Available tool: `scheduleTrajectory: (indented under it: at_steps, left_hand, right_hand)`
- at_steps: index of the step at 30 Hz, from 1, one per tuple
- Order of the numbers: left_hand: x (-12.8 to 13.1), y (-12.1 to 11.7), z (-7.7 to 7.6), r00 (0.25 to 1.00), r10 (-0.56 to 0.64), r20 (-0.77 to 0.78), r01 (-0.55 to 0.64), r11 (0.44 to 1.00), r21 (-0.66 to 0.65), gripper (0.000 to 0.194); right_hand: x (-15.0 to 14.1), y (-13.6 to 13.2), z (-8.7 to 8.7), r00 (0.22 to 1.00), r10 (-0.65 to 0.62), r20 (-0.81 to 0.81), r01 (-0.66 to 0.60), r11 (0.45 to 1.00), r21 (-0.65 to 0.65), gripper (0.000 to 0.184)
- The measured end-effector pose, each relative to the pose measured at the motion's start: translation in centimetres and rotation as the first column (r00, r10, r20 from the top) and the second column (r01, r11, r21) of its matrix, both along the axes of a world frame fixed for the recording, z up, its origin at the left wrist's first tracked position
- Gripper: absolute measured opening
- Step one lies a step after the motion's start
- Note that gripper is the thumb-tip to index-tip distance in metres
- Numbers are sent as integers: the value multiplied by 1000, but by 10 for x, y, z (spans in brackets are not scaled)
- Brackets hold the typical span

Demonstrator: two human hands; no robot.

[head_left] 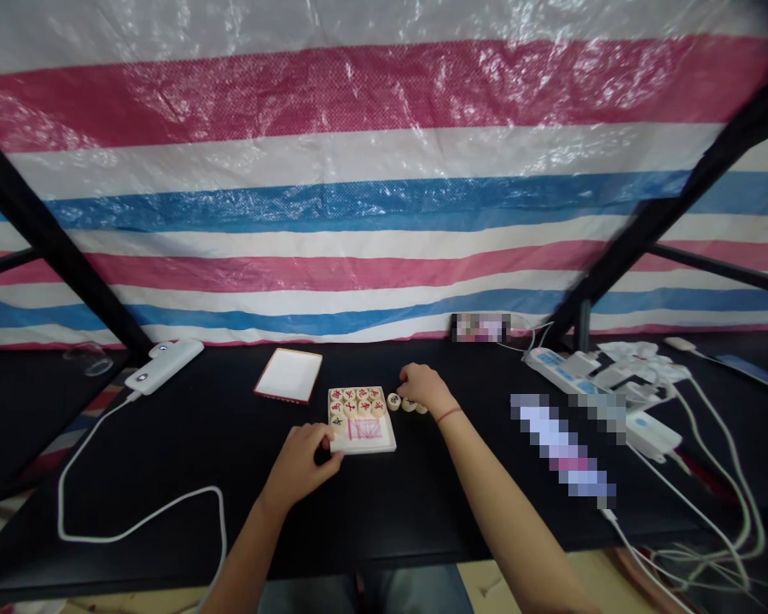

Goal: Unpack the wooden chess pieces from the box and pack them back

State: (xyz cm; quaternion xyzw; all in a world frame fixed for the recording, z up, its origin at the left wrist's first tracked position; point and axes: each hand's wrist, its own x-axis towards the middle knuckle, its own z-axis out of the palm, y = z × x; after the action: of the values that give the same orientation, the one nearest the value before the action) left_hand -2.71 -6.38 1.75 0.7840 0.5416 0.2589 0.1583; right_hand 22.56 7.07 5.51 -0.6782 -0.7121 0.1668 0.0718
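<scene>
A shallow white box point(389, 444) lies on the black table, with round wooden Chinese chess pieces point(363, 407) in its back rows. Most pieces bear red characters; one in the front left row has a dark character. The box floor shows a pink printed pattern. My left hand point(305, 460) grips the box's front left corner, thumb in front and fingers at the left side. To the right of the box, loose Chinese chess pieces point(393, 402) stand in a short row. My right hand point(427, 389) is closed over this row, fingertips down at the pieces and partly hidden.
Behind and left of the box lies its white-lined lid point(289, 375). A white device point(165, 366) with a cable sits farther left. On the right are a loaded power strip point(576, 375), a blurred phone point(563, 448) and cables. Another phone point(480, 327) leans at the striped sheet.
</scene>
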Motion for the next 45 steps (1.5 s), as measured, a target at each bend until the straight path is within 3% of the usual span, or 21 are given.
scheduleTrajectory:
  at_steps: [3,5,6,8,10,13,17,20,26,30,33,36,39,43,45]
  left_hand:
    - [-2,-1,-1,999,8,46,-8,1000,14,17]
    - [-4,0,-3,993,33,111,-38,998,47,20]
    - [-5,1,-3,987,50,153,-62,995,76,22]
    - [-5,4,-3,970,77,230,-113,983,146,26]
    - [-2,9,1,962,65,263,-123,971,207,29]
    - [9,15,8,975,-32,222,-16,977,212,39]
    - [24,18,11,981,-130,145,110,984,140,36]
    - [26,19,7,984,-118,133,100,986,135,28]
    - [22,25,6,997,-40,71,29,988,150,19]
    - [24,29,9,994,-47,-100,62,987,149,11]
    - [26,30,10,982,-73,-177,99,985,143,10]
    - [28,30,10,975,-62,-213,99,981,165,10]
    - [29,29,9,979,-27,-204,70,976,206,14]
    - [26,28,6,992,80,-93,-51,959,280,19]
    - [22,28,3,994,101,-41,-84,951,298,21]
  right_hand:
    - [3,-3,8,998,-9,-62,10,1000,26,25]
    - [3,-12,12,965,-22,-260,35,998,46,27]
    - [1,-20,12,910,-29,-414,53,998,45,29]
    - [-6,-38,10,694,-37,-719,68,998,14,35]
    - [-19,-58,4,513,-12,-858,9,1000,-9,38]
    - [-40,-82,-7,385,32,-922,-106,994,-10,36]
    - [-53,-96,-20,338,73,-938,-143,989,26,34]
    - [-51,-97,-28,330,105,-938,-126,990,67,31]
    - [-44,-91,-41,196,80,-977,44,995,90,35]
    - [-44,-91,-46,237,116,-965,73,988,137,32]
    - [-42,-93,-46,308,185,-933,84,972,220,26]
    - [-39,-97,-42,441,306,-844,98,918,384,19]
    - [-39,-102,-36,584,408,-702,32,853,521,19]
    - [-46,-108,-27,756,448,-477,-135,820,556,28]
    - [-50,-108,-25,817,440,-372,-202,824,530,22]
